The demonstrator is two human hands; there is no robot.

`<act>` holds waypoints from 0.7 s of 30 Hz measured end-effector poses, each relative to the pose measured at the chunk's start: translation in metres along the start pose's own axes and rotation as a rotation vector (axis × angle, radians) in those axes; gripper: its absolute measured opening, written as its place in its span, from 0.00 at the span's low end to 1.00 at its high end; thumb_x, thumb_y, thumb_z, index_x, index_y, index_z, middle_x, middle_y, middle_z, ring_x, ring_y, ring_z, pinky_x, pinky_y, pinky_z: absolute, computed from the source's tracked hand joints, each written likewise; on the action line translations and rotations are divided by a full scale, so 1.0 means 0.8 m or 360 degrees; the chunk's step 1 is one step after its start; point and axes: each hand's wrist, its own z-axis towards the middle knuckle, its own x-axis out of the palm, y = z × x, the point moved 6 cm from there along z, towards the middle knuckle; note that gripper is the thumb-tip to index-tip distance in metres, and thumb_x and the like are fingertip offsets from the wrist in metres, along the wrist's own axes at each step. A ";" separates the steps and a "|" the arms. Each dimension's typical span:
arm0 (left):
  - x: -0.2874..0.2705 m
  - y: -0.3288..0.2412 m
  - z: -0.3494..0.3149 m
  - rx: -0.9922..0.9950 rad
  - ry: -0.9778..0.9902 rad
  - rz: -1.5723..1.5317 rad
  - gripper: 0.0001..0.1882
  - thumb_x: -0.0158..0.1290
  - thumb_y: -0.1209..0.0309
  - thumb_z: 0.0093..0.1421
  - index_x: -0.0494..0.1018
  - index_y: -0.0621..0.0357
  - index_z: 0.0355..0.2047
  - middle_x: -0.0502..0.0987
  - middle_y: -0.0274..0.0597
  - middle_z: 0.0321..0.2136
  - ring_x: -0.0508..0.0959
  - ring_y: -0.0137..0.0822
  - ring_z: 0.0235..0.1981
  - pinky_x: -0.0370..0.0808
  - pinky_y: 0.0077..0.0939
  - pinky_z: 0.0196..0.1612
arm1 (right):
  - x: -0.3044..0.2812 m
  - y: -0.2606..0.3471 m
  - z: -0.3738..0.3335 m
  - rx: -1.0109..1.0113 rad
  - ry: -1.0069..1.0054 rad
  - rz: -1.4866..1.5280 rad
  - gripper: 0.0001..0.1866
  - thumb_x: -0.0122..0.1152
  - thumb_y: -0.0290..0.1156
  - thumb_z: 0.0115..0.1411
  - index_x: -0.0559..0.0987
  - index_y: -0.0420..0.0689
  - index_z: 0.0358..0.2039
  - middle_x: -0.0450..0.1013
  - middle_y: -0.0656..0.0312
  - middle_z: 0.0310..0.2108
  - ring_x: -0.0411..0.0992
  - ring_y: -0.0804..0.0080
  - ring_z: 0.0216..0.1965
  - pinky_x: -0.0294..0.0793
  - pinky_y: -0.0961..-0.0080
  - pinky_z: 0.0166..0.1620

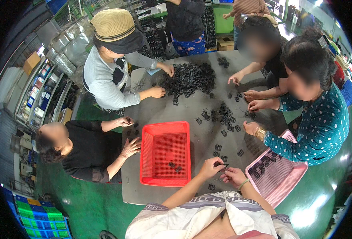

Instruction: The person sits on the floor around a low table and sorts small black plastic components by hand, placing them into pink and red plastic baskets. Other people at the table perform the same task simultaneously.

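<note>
Near the front of the grey table, my left hand and my right hand meet with fingers pinched. A small black part, mostly covered by the fingertips, sits between them; its kind is too small to tell. By my right fingers a thin strip pokes out. Several similar black slotted pieces lie close by: one just below my left hand, others beyond it. To the left stands a red plastic basket with a few black pieces on its mesh bottom.
A pink basket holding several black pieces tilts at the table's right edge. A large heap of black pieces covers the far middle; a smaller cluster lies nearer. Co-workers' hands work along the left, far and right sides of the grey table.
</note>
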 end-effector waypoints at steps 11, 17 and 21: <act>0.011 -0.010 -0.005 0.0391 -0.0186 0.0412 0.04 0.52 0.75 0.46 0.70 0.60 0.24 0.72 0.44 0.23 0.74 0.41 0.26 0.69 0.29 0.29 | -0.004 -0.005 -0.004 0.0150 -0.0348 0.0149 0.14 0.46 0.22 0.53 0.67 0.40 0.42 0.72 0.59 0.18 0.68 0.79 0.16 0.67 0.85 0.17; 0.009 0.037 0.002 -0.0249 -0.0114 0.0059 0.06 0.57 0.75 0.47 0.72 0.63 0.26 0.75 0.38 0.20 0.73 0.24 0.23 0.70 0.21 0.27 | -0.028 -0.013 -0.013 0.0174 -0.0689 0.0201 0.20 0.51 0.34 0.56 0.64 0.44 0.48 0.71 0.53 0.32 0.72 0.65 0.27 0.75 0.68 0.31; 0.053 -0.011 -0.004 0.0116 0.0434 -0.0071 0.08 0.54 0.78 0.48 0.71 0.64 0.30 0.75 0.38 0.22 0.75 0.24 0.28 0.72 0.20 0.30 | -0.013 -0.010 -0.017 0.0223 -0.0344 0.0940 0.15 0.50 0.40 0.57 0.69 0.41 0.38 0.70 0.57 0.30 0.71 0.63 0.30 0.74 0.61 0.37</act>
